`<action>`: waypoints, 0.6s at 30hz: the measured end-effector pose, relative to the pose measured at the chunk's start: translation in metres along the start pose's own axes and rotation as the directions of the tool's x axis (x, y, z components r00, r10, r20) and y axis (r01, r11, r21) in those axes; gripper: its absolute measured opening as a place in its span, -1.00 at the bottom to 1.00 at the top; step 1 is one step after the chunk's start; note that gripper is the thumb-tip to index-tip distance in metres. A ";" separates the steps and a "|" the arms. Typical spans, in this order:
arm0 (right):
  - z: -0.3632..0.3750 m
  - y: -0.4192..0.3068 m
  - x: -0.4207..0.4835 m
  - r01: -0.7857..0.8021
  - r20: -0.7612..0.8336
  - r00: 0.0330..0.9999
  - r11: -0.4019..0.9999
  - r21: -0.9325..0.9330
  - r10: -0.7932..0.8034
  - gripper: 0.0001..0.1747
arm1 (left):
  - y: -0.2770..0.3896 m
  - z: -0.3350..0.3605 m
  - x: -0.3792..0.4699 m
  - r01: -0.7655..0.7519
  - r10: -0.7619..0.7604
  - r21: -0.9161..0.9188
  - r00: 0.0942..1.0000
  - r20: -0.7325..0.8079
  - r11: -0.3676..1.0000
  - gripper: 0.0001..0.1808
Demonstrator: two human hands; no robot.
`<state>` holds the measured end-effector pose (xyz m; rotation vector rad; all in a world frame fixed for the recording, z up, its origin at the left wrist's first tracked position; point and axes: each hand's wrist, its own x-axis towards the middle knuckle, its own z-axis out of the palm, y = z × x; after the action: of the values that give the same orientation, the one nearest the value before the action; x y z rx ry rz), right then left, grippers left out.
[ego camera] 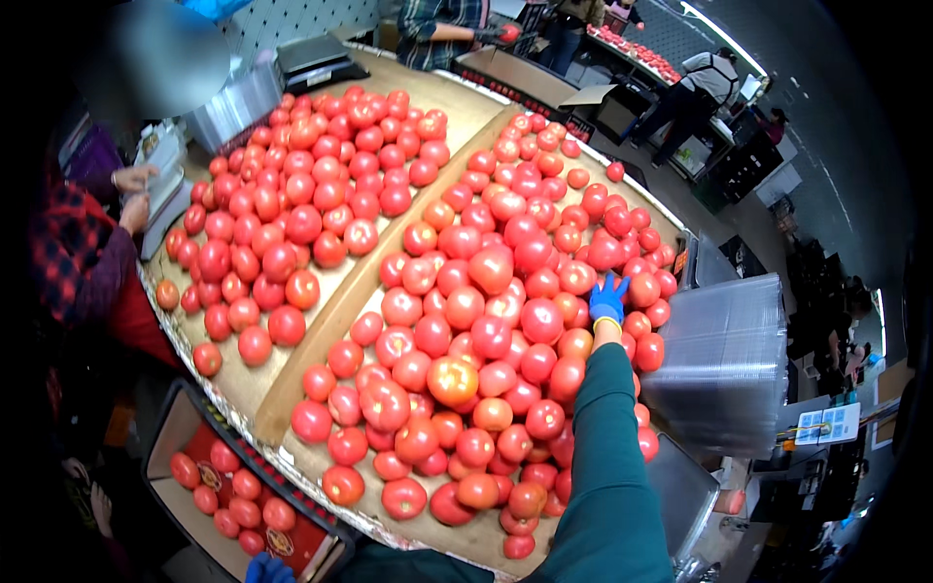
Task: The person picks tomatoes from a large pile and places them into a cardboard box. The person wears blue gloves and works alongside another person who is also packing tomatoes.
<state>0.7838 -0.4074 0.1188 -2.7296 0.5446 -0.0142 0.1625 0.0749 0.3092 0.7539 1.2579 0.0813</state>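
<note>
My right hand [609,300], in a blue glove with a yellow cuff, reaches across a heap of red tomatoes [490,337]. Its fingers are spread over the tomatoes near the heap's right side, and I see nothing gripped in it. Only part of my left hand [270,570] shows at the bottom edge, also blue-gloved. It is by the front rim of a cardboard-lined crate [164,452] with several tomatoes [246,487] inside; its fingers are mostly hidden. One tomato [453,380] in the heap is more orange than those around it.
A wooden divider [350,299] separates my heap from another tomato heap [299,186]. Stacked transparent plastic containers [718,364] rise at the right, beside a metal scale plate [678,495]. A co-worker's hands [135,197] are at the left; another person [444,33] holds a tomato behind.
</note>
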 end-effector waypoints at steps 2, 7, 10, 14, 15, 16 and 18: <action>0.000 0.055 0.027 0.092 -0.074 0.992 0.988 -0.126 -0.102 -0.34 | 0.006 0.004 0.019 0.025 -0.030 0.055 0.994 0.107 0.998 -0.57; -0.034 0.038 0.011 0.436 0.005 0.900 0.899 0.044 -0.437 -0.49 | 0.010 -0.005 0.034 0.015 -0.025 0.057 0.983 0.182 0.998 -0.60; -0.101 -0.007 -0.159 0.515 -0.224 0.856 0.807 0.290 -0.466 -0.53 | 0.004 -0.029 0.061 -0.033 0.036 -0.020 0.987 0.155 0.999 -0.64; -0.089 -0.035 -0.295 0.720 -0.376 0.606 0.685 -0.115 -0.701 -0.59 | -0.007 -0.047 0.046 -0.104 0.148 -0.141 0.923 0.355 0.985 -0.57; -0.081 -0.027 -0.298 0.726 -0.411 0.564 0.667 -0.165 -0.716 -0.59 | -0.005 -0.047 0.048 -0.076 0.111 -0.116 0.934 0.339 0.990 -0.57; -0.076 -0.020 -0.284 0.739 -0.432 0.548 0.657 -0.152 -0.716 -0.58 | -0.006 -0.049 0.051 -0.044 0.076 -0.101 0.938 0.337 0.994 -0.57; -0.079 -0.017 -0.239 0.673 -0.424 0.678 0.739 0.030 -0.600 -0.59 | -0.012 -0.052 0.044 -0.004 0.032 -0.124 0.974 0.226 0.992 -0.59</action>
<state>0.5628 -0.3309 0.2125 -2.5820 -0.3522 -0.7634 0.1281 0.1103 0.2608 0.6487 1.0180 0.0834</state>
